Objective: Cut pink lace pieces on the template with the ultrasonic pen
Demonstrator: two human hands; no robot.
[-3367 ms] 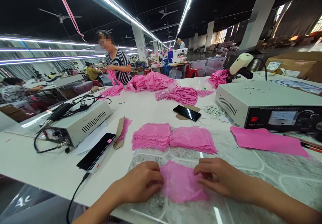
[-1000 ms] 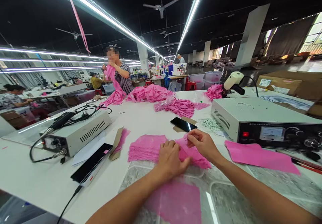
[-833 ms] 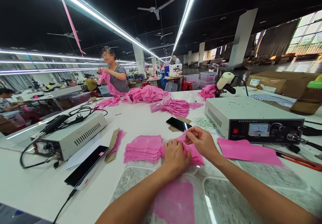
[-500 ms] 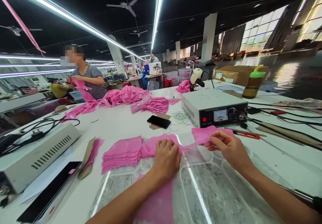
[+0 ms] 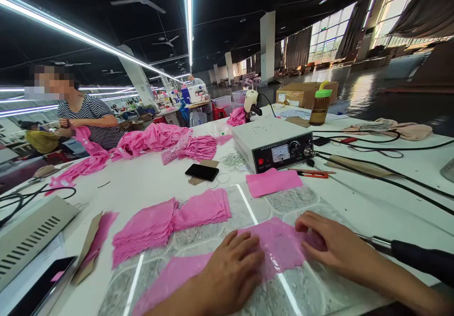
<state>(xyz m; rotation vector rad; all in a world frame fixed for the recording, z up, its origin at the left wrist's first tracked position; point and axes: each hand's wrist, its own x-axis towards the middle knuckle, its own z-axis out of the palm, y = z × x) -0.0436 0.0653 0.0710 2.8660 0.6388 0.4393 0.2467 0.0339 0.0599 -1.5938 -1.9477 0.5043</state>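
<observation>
A thin pink fabric piece [image 5: 275, 242] lies on a clear plastic sheet over a grey marble-patterned mat [image 5: 198, 235]. My left hand [image 5: 234, 268] rests on its left part, palm down with fingers spread. At the right edge, my right hand [image 5: 329, 240] has curled fingers and thumb around the cloth. Another pink piece [image 5: 177, 278] extends under my left wrist. Behind my hands are two neat pink fabric stacks, a thicker one [image 5: 145, 228] and a thinner one [image 5: 204, 207]. One more pink piece [image 5: 273, 182] lies farther back, before the control box.
A control box [image 5: 280, 153] with a dial stands behind, cables running right. A black-handled tool [image 5: 407, 254] lies beyond my right forearm. Also around are a phone [image 5: 202, 172], orange cutter [image 5: 314, 174], lidded bottle [image 5: 321, 105] and pink heap [image 5: 152, 138]. A co-worker [image 5: 88, 117] handles pink cloth.
My left hand has left the thinner stack and come nearer, onto a separate piece. My right hand has moved down and toward me with that cloth. The view has turned right.
</observation>
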